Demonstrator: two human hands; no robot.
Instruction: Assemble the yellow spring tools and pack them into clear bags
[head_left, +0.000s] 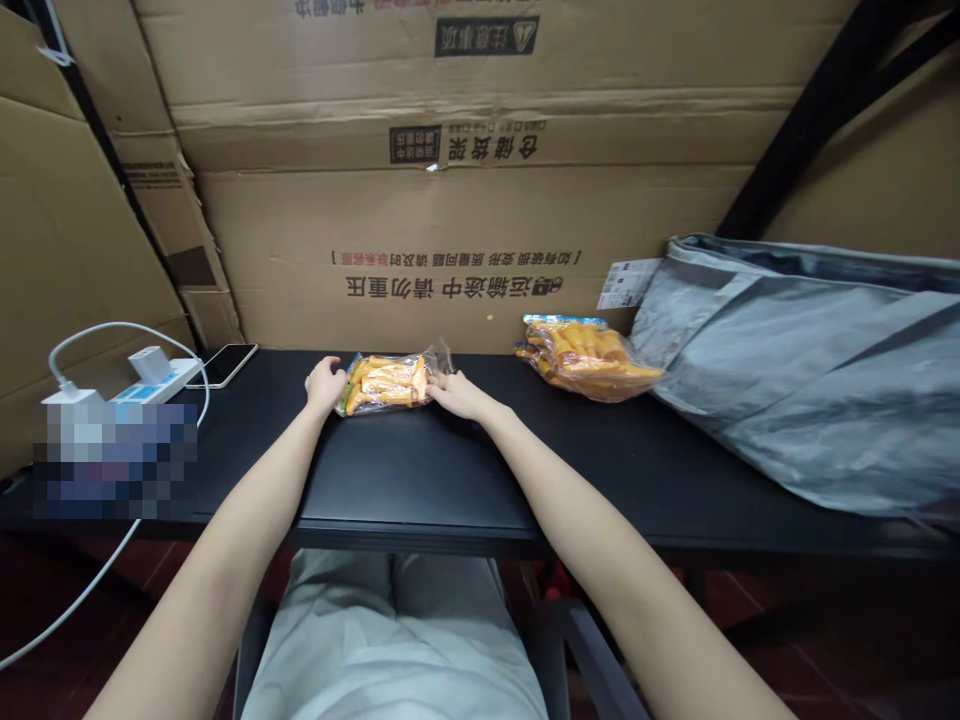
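A clear plastic bag of orange-yellow, stick-shaped pieces [386, 384] lies on the black table in front of me, with a coloured strip at its left end. My left hand [325, 384] is closed at that left end, its fingers partly hidden. At the opposite end, my right hand [459, 396] pinches the loose clear plastic, fingers bent around the edge. Farther right, more bags of similar orange pieces [585, 352] lie stacked beside a grey bag; what exactly the pieces are, I cannot tell.
A large grey fabric bag [795, 370] takes up the table's right side. On the left are a phone [225, 366], a white power strip [176, 378] with plugs, and a looping white cable [112, 325]. Printed cardboard [465, 215] stands along the back of the black table [420, 480].
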